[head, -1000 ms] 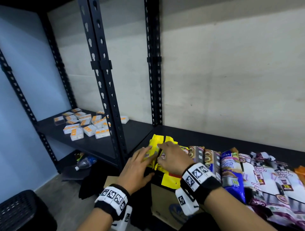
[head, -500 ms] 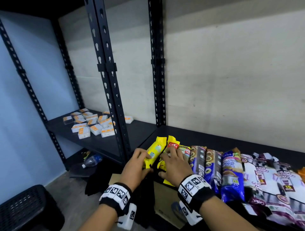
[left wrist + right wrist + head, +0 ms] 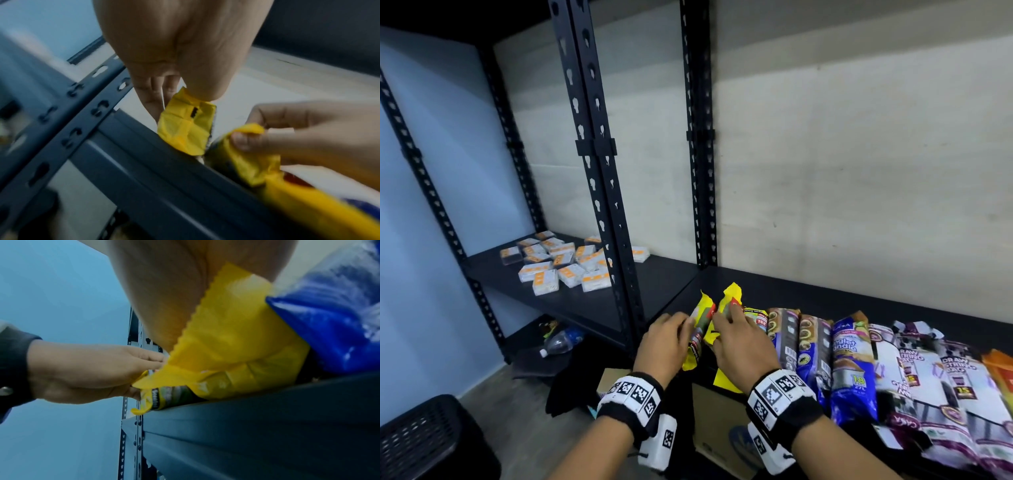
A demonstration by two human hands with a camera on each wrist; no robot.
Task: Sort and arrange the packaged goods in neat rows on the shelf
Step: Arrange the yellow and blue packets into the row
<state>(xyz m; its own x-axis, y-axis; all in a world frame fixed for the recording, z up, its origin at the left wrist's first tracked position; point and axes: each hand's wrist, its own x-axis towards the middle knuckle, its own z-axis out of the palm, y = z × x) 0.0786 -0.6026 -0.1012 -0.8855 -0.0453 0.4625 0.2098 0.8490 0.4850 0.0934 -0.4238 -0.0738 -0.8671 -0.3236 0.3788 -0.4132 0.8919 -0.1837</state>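
Shelf (image 3: pixel 825 298) row of packs, hands seemingly gripping yellow packs (image 3: pixel 700 329)

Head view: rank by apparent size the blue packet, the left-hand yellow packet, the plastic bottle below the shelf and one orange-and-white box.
1. Blue packet, clearly largest.
2. Left-hand yellow packet, partly hidden by the left hand.
3. Plastic bottle and orange-and-white box: similar, both farther off, so unranked.
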